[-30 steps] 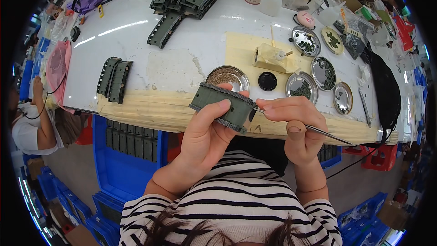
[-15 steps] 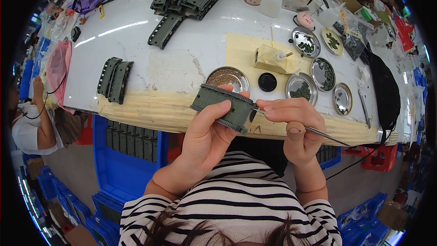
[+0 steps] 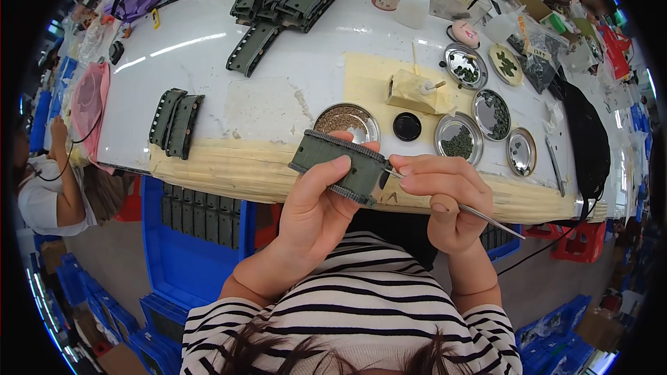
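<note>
My left hand is closed around a dark green model tank chassis, thumb on its flat face. Ridged tracks run along both its long sides. The chassis is tilted, held just over the table's front edge. My right hand pinches a thin, pointed metal tool. Its tip meets the right end of the chassis, close to the fingertips; whether it grips a small part there I cannot make out. The tool's long rear end sticks out past the palm toward the lower right.
Behind the hands stand round metal dishes of brown bits and green bits, a black cap and a tape-wrapped block. More green chassis lie left and far back. A blue crate sits below the table.
My right hand has shifted slightly left, and the tool's rear end has dropped and swung toward me. The left hand and chassis have barely moved.
</note>
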Demonstrator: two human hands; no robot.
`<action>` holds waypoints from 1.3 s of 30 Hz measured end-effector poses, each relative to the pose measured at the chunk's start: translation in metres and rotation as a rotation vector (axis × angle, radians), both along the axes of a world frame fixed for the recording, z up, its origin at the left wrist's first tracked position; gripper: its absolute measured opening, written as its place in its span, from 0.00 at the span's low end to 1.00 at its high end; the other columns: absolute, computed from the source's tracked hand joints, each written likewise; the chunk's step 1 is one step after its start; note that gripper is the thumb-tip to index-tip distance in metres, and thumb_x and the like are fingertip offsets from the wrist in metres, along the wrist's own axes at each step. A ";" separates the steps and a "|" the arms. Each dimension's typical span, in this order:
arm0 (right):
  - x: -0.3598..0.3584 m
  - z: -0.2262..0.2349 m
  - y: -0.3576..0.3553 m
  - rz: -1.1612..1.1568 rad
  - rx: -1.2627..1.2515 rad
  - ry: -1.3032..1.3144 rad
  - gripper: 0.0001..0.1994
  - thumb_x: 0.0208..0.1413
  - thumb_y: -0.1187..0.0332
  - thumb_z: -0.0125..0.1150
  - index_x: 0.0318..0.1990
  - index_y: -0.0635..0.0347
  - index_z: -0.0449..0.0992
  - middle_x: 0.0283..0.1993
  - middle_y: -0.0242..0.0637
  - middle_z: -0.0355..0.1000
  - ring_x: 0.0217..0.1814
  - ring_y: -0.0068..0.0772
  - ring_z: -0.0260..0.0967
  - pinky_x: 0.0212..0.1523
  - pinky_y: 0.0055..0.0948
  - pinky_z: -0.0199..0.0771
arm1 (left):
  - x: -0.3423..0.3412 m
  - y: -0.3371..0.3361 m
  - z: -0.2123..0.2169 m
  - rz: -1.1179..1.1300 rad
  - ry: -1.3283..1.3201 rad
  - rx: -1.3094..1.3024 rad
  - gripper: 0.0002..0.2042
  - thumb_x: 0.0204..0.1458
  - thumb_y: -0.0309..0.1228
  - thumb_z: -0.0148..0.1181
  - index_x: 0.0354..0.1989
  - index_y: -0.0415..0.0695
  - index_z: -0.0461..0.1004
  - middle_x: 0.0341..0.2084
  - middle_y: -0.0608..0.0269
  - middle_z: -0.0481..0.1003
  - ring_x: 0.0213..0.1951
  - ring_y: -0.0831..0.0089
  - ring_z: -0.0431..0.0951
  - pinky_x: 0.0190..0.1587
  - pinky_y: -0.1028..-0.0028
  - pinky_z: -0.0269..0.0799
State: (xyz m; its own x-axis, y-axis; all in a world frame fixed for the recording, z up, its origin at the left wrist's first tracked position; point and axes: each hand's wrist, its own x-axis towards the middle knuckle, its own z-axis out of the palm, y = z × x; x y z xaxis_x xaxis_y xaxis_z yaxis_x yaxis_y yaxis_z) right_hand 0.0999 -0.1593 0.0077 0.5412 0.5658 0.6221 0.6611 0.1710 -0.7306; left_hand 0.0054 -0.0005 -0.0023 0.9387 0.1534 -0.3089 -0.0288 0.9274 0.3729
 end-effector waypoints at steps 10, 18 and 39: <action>-0.008 -0.004 -0.001 0.003 0.082 -0.068 0.08 0.52 0.76 0.56 0.39 0.67 0.77 0.41 0.48 0.73 0.45 0.44 0.75 0.44 0.31 0.77 | -0.001 0.000 -0.007 -0.046 -0.136 0.002 0.16 0.56 0.26 0.49 0.54 0.46 0.61 0.50 0.51 0.70 0.50 0.67 0.73 0.52 0.67 0.71; -0.010 -0.003 -0.004 0.061 0.077 -0.117 0.13 0.51 0.71 0.61 0.43 0.68 0.75 0.45 0.48 0.72 0.50 0.49 0.72 0.48 0.36 0.75 | 0.001 0.004 -0.008 -0.068 -0.159 0.039 0.18 0.55 0.26 0.49 0.54 0.45 0.61 0.49 0.50 0.71 0.50 0.65 0.73 0.52 0.64 0.71; -0.013 -0.009 -0.002 -0.001 0.132 -0.174 0.09 0.55 0.72 0.55 0.40 0.69 0.75 0.41 0.47 0.73 0.46 0.48 0.74 0.43 0.35 0.76 | 0.005 0.003 -0.012 -0.110 -0.258 -0.015 0.18 0.53 0.27 0.52 0.53 0.46 0.61 0.46 0.50 0.72 0.47 0.64 0.75 0.46 0.67 0.75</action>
State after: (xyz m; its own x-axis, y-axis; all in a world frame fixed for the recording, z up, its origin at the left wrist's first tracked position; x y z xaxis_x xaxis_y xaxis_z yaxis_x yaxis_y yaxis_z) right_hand 0.0873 -0.1608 -0.0010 0.4194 0.4729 0.7749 0.7755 0.2570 -0.5766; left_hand 0.0105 0.0026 -0.0148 0.9973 0.0432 -0.0587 -0.0198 0.9357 0.3523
